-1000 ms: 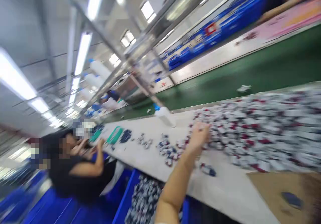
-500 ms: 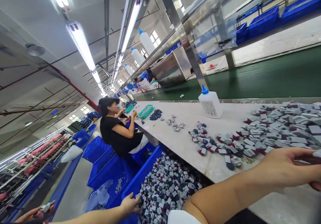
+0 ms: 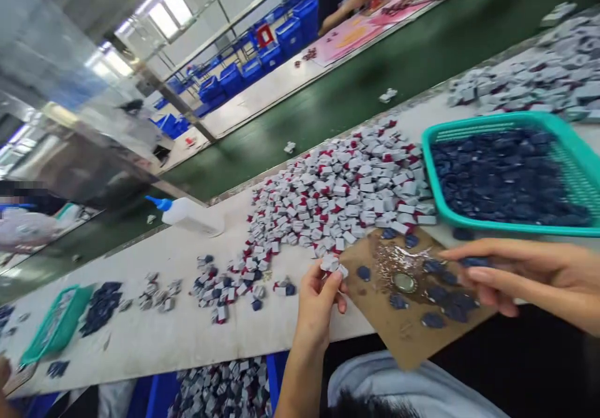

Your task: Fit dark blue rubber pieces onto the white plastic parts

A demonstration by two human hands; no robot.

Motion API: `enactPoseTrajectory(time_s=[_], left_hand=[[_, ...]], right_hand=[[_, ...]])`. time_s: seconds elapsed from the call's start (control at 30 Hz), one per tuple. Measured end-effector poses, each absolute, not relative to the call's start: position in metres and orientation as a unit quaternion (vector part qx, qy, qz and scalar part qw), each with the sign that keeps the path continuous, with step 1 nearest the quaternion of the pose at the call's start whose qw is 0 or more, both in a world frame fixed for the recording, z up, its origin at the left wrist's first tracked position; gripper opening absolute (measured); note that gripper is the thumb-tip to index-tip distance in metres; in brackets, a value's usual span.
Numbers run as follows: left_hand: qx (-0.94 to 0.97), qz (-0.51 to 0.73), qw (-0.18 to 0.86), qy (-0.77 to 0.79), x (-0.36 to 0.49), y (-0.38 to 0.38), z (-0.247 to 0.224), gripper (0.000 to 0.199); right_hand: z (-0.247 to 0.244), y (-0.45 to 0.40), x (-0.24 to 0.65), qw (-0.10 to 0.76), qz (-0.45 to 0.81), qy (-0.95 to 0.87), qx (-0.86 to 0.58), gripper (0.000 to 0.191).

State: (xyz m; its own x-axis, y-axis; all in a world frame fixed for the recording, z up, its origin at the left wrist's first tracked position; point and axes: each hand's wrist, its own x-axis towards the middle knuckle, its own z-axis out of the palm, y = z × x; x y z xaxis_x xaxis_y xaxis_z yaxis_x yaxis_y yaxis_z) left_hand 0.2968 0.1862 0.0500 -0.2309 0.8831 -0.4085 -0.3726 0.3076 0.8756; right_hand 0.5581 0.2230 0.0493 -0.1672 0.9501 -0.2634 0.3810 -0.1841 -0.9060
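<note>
Between the thumb and fingers of my left hand [image 3: 319, 299] is a small white-grey piece [image 3: 334, 265], just left of a brown sheet [image 3: 407, 343]. Over the right edge of that sheet, my right hand [image 3: 520, 280] pinches a dark blue piece [image 3: 475, 262]. Several dark blue pieces and a small round greenish item [image 3: 404, 282] lie on the sheet, with a shiny wet patch around the item. A large pile of white-grey and red pieces [image 3: 342, 187] spreads behind my hands. The teal basket [image 3: 510, 227] at the right holds many dark blue pieces.
A white bottle with a blue tip [image 3: 194, 216] stands left of the pile. Further left are small piles and another teal basket [image 3: 59, 327]. Below the table edge, a blue bin [image 3: 276, 368] holds pieces. A green belt [image 3: 262, 143] runs behind; another person's hands show across it.
The view has swung to the right and down, bringing the brown sheet and basket into sight. My left hand has come from the bin to the sheet, now holding a white-grey piece.
</note>
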Motion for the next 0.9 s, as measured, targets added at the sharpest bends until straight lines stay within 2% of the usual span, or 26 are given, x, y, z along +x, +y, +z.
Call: enactPoseTrajectory(time_s=[0.1, 0.2, 0.3, 0.43, 0.6, 0.9], left_hand=[[0.221, 0.526, 0.604, 0.557, 0.310, 0.183, 0.049, 0.027], [0.227, 0.499, 0.634, 0.546, 0.322, 0.185, 0.043, 0.047], [0.238, 0.482, 0.652, 0.535, 0.325, 0.187, 0.040, 0.056], [0.244, 0.475, 0.660, 0.529, 0.323, 0.184, 0.038, 0.057], [0.232, 0.485, 0.657, 0.528, 0.317, 0.182, 0.036, 0.056], [0.190, 0.517, 0.672, 0.495, 0.307, 0.182, 0.033, 0.045]], right_hand=[[0.047, 0.230, 0.553, 0.225, 0.522, -0.628, -0.532, 0.057], [0.035, 0.233, 0.546, 0.245, 0.426, -0.706, -0.510, 0.048], [0.026, 0.229, 0.539, 0.263, 0.344, -0.764, -0.478, 0.038], [0.022, 0.227, 0.527, 0.271, 0.244, -0.837, -0.407, 0.022], [0.015, 0.235, 0.512, 0.250, 0.056, -0.907, -0.334, 0.029], [0.003, 0.236, 0.506, 0.240, 0.003, -0.929, -0.281, 0.033]])
